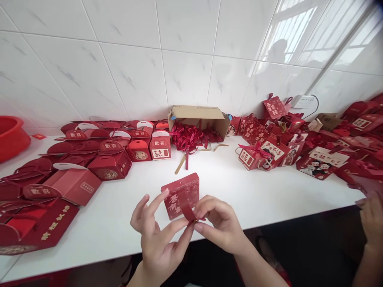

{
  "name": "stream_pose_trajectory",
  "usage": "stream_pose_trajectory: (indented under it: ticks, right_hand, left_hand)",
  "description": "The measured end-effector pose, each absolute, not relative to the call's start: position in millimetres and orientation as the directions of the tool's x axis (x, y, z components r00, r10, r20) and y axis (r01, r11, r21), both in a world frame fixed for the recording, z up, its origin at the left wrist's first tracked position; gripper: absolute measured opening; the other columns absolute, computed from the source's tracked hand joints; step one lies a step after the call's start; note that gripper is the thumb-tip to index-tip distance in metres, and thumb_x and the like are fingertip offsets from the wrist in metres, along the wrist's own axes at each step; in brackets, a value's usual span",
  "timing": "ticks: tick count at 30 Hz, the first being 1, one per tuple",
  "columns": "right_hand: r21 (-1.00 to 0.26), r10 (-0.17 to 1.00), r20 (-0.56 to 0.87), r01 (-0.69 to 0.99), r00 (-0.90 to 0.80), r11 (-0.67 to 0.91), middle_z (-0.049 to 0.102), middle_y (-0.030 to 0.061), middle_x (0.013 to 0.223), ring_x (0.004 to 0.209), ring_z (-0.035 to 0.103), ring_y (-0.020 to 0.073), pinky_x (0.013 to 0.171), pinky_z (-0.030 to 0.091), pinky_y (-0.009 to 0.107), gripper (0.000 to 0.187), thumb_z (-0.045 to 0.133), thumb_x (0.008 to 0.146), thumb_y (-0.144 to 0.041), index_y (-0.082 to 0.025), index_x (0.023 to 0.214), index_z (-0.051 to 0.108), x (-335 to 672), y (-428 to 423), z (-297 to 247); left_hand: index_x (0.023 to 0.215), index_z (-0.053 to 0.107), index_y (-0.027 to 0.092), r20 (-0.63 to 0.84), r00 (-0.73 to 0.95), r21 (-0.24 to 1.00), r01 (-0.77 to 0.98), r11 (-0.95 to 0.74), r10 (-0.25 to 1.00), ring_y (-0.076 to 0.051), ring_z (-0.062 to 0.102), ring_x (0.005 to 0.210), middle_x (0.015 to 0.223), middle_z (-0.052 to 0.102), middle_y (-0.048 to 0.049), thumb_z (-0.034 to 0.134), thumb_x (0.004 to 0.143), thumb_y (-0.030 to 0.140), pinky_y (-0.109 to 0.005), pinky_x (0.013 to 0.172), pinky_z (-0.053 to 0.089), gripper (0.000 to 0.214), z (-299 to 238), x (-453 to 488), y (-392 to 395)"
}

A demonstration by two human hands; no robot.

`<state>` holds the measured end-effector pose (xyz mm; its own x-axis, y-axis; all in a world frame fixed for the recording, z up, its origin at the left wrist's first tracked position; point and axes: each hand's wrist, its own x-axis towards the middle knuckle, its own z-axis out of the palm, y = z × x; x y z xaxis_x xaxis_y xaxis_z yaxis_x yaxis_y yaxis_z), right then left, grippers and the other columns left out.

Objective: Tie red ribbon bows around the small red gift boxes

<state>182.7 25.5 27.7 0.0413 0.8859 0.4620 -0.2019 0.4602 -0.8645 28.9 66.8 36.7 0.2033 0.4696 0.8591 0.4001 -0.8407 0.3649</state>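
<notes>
Fingers [206, 232] of both hands meet in the lower centre of the frame: the left hand [161, 244] and right hand [223, 227] each pinch a red ribbon [188, 207] near its end, the left's remaining fingers spread. Just behind the ribbon, a little below the frame's centre, a small red box [191, 189] with white lettering sits over the white table [119, 211]. Beyond, an open carton [197, 114] spills a heap of ribbons [187, 137]; red gift boxes [110, 161] crowd the left side.
</notes>
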Motion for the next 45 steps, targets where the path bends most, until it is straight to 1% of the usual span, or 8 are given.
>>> stream_pose_trajectory:
  ticks: [14, 25, 29, 32, 36, 39, 42, 45]
  right_hand:
    - [-0.879, 0.973, 0.046, -0.472, -0.225, -0.068, 0.066, 0.0009, 0.068, 0.061, 0.067, 0.0118, 0.061, 0.056, 0.022, 0.013, 0.085, 0.061, -0.016, -0.015, 0.069, 0.075, 169, 4, -13]
    - [-0.538, 0.78, -0.115, -0.622, -0.615, -0.569, 0.066, 0.0013, 0.05, 0.035, 0.057, 0.0082, 0.035, 0.046, 0.014, 0.034, 0.093, 0.045, -0.026, -0.01, 0.064, 0.07, 145, -3, -56]
    - [-0.604, 0.851, -0.119, -0.643, -0.512, -0.471, 0.067, 0.0025, 0.052, 0.038, 0.06, 0.0107, 0.036, 0.046, 0.016, 0.031, 0.092, 0.048, -0.028, -0.011, 0.061, 0.07, 147, -4, -49]
    - [-0.824, 0.96, -0.009, -0.542, -0.28, -0.166, 0.066, 0.0018, 0.059, 0.05, 0.064, 0.0122, 0.047, 0.051, 0.021, 0.017, 0.088, 0.058, -0.024, -0.016, 0.065, 0.075, 162, 2, -31]
    - [-0.953, 0.953, 0.302, 0.011, -0.009, 0.302, 0.065, 0.0051, 0.089, 0.086, 0.062, 0.0176, 0.083, 0.052, 0.036, 0.01, 0.081, 0.07, -0.021, -0.03, 0.075, 0.079, 192, 21, -13]
    - [-0.87, 0.9, 0.42, 0.334, 0.12, 0.362, 0.049, 0.0029, 0.136, 0.131, 0.038, 0.0289, 0.109, 0.03, 0.052, 0.014, 0.08, 0.07, -0.022, -0.035, 0.073, 0.078, 206, 41, -10]
    - [-0.871, 0.896, 0.421, 0.34, 0.143, 0.355, 0.025, -0.0057, 0.155, 0.144, 0.015, 0.0319, 0.114, 0.021, 0.055, 0.013, 0.077, 0.073, -0.022, -0.034, 0.075, 0.078, 206, 61, -13]
    - [-0.921, 0.923, 0.369, 0.171, 0.106, 0.349, 0.023, -0.0037, 0.156, 0.139, 0.031, 0.0304, 0.107, 0.038, 0.047, 0.01, 0.073, 0.076, -0.022, -0.031, 0.078, 0.079, 196, 75, -18]
  left_hand:
    - [0.088, 0.071, 0.024, 0.644, 0.546, 0.425, 0.326, -0.844, 0.535, -0.036, 0.03, 0.132, 0.145, 0.039, -0.0086, 0.059, 0.08, 0.011, -0.054, 0.101, 0.036, 0.019, -11, -19, 49]
    - [0.067, 0.07, 0.025, 0.612, 0.594, 0.51, 0.21, -0.834, 0.523, -0.032, 0.029, 0.133, 0.141, 0.041, -0.0047, 0.052, 0.082, 0.003, -0.053, 0.104, 0.036, 0.032, -14, -26, 38]
    - [0.071, 0.07, 0.026, 0.589, 0.653, 0.472, 0.2, -0.859, 0.476, -0.032, 0.023, 0.137, 0.142, 0.04, -0.0038, 0.057, 0.079, 0.004, -0.053, 0.107, 0.031, 0.027, -13, -31, 44]
    - [0.082, 0.065, 0.024, 0.622, 0.556, 0.55, 0.19, -0.813, 0.551, -0.032, 0.028, 0.136, 0.14, 0.043, -0.0086, 0.057, 0.081, 0.007, -0.055, 0.106, 0.029, 0.018, -9, -33, 60]
    - [0.115, 0.048, 0.025, 0.619, 0.22, 0.73, 0.191, -0.656, 0.754, -0.027, 0.044, 0.127, 0.132, 0.048, -0.0139, 0.063, 0.082, 0.015, -0.046, 0.098, 0.041, 0.038, 2, -22, 100]
    - [0.137, 0.029, 0.026, 0.485, 0.339, 0.793, 0.219, -0.569, 0.806, -0.026, 0.048, 0.124, 0.13, 0.052, -0.013, 0.071, 0.077, 0.024, -0.046, 0.1, 0.041, 0.074, 11, -6, 129]
    - [0.146, 0.012, 0.027, 0.367, 0.472, 0.873, 0.124, -0.472, 0.802, -0.022, 0.06, 0.108, 0.115, 0.062, -0.0089, 0.068, 0.08, 0.026, -0.041, 0.097, 0.045, 0.087, 14, 9, 142]
    - [0.143, 0.029, 0.025, 0.333, 0.448, 0.909, 0.082, -0.409, 0.83, -0.017, 0.065, 0.085, 0.094, 0.067, -0.0035, 0.063, 0.084, 0.027, -0.033, 0.084, 0.051, 0.069, 8, 16, 145]
